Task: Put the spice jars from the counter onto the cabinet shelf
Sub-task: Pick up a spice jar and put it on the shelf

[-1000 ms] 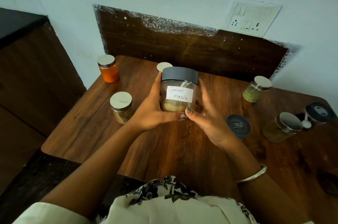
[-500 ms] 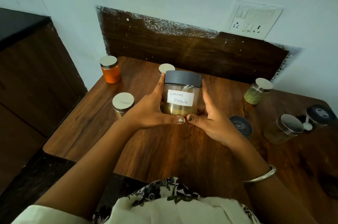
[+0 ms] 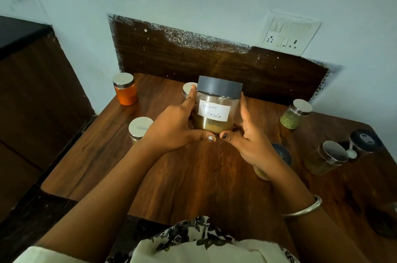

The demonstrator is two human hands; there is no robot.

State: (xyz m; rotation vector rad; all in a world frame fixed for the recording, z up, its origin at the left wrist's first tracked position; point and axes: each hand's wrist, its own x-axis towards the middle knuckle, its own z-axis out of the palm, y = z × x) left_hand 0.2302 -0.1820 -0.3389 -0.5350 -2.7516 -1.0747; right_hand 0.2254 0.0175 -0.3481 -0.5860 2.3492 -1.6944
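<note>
The wooden bench (image 3: 193,181) carries an orange jar (image 3: 125,91) at its back left corner, a steel-lidded jar (image 3: 140,128) near the left edge, a green-herb jar (image 3: 295,115) toward the back right, and an olive-filled jar (image 3: 326,158) and a black-lidded jar (image 3: 366,140) by the right edge.

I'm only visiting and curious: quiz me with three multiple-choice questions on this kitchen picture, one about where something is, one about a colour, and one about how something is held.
1. Where on the counter does the orange jar stand?
A. At the right edge
B. At the far left corner, by the wall
C. At the near edge, by the person

2. What colour is the lid of the Garam Masala jar?
A. Red
B. White
C. Grey

3. How is the Garam Masala jar held?
A. Upright, between the left hand and the right hand
B. Lying on its side, untouched
C. Upside down, in one hand

Answers:
1 B: the orange jar sits back left, beside the wall.
2 C: the screw cap is dark grey.
3 A: both hands wrap its sides, and the lid is on top.
</note>
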